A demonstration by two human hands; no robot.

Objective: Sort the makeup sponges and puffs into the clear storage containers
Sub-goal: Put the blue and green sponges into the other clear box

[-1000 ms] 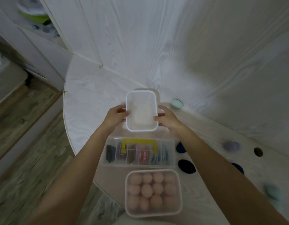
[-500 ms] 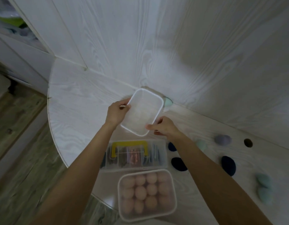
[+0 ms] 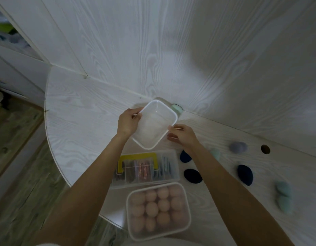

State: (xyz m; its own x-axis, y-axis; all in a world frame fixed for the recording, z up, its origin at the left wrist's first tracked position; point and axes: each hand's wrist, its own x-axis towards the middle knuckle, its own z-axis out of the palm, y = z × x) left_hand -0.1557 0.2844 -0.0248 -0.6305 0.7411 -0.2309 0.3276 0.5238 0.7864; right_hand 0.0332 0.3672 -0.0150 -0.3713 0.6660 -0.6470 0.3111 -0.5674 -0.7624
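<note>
An empty clear container [image 3: 154,123] with a white rim is held just above the white table, turned diagonally. My left hand [image 3: 128,121] grips its left corner. My right hand [image 3: 182,135] pinches its lower right edge. A mint sponge [image 3: 177,108] peeks out behind the container by the wall. Loose on the table to the right lie dark blue sponges [image 3: 192,175], a grey-purple sponge [image 3: 238,147], a mint sponge [image 3: 215,153] and a teal pair [image 3: 284,196]. A closed clear box [image 3: 188,210] full of peach sponges sits nearest me.
A clear divided box [image 3: 175,157] with a yellow handle holds flat puffs, between the held container and the peach box. A round cable hole [image 3: 265,149] is in the table at right. The table's curved edge [image 3: 52,148] drops to wooden floor at left. Wall panels rise close behind.
The held container has turned from square-on to diagonal between my hands, and shifted slightly toward the wall. My right hand slid to its lower right edge.
</note>
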